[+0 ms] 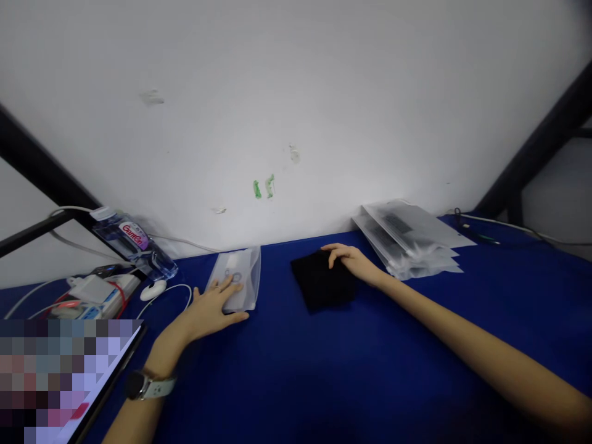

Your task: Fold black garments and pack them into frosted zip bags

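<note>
My left hand (210, 311) lies with spread fingers on a flat, translucent plastic zip bag (247, 277) that has small dark print on its front. To the right of it is a folded black cloth (324, 287), roughly square. Bent fingers of my right hand (349, 260) grip this cloth at its far right edge; the thumb is hidden. Around my left wrist is a watch (150, 385) with a pale strap.
Several translucent bags (411, 237) are stacked at the back right. On the left stand a tilted water bottle (139, 243), a white earbud case (153, 290), a power strip (115, 299) with cables, and a tablet (106, 376). A wall (296, 92) rises behind the blue tabletop (287, 370).
</note>
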Motion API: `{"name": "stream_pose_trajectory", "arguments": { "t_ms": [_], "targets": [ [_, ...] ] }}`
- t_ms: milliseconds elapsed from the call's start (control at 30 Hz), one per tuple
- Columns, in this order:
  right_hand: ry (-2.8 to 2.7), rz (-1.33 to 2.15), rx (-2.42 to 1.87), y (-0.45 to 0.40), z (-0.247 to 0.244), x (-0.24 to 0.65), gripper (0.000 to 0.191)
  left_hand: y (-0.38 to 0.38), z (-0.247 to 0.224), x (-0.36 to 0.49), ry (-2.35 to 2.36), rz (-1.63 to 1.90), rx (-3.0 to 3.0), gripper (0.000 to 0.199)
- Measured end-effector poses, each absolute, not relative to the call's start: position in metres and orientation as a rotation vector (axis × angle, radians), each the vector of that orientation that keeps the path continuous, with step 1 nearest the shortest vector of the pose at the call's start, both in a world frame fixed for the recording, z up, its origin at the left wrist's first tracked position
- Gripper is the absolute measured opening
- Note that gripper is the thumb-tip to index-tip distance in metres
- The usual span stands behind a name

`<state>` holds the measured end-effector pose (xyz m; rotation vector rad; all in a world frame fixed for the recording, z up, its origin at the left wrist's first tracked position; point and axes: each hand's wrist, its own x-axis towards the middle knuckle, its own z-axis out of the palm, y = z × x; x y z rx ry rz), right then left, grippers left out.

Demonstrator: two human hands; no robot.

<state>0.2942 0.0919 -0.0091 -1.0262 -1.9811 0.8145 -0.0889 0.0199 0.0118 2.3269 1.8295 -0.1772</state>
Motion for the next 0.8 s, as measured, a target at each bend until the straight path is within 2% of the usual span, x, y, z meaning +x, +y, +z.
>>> {"name": "stream_pose_trajectory", "arguments": {
  "t_ms": [67,167,233,267,400,500,633,800],
  "targets": [
    [-1.907,0.836,-1.100,0.094,-0.003,0.294,0.031,0.022,0.014,-0.102,1.896,-0.177,2.249,0.072],
    [-1.945,0.726,-1.218,0.092,0.009,0.295,0.027,0.024,0.009,-0.112,1.978,-0.113,2.313,0.054],
    [-2.076,0.592,-1.282,0.086,0.016,0.296,0.020,0.025,0.002,-0.112,2.061,-0.073,2.403,0.049],
    [-2.149,0.516,-1.317,0.083,0.018,0.295,0.023,0.025,-0.002,-0.110,2.110,-0.071,2.429,0.048],
    [-2.303,0.205,-1.515,0.070,0.019,0.290,0.062,0.025,-0.010,-0.101,2.229,-0.049,2.416,0.055],
    [-2.313,0.204,-1.588,0.069,0.016,0.286,0.060,0.026,-0.009,-0.087,2.249,0.104,2.434,0.056],
    [-2.327,0.198,-1.580,0.074,0.015,0.287,0.046,0.021,-0.007,-0.055,2.010,0.350,2.652,0.053],
    [-2.315,-0.083,-1.563,0.077,0.027,0.296,0.047,0.008,-0.015,-0.017,1.476,0.367,2.879,0.052]
  ]
}}
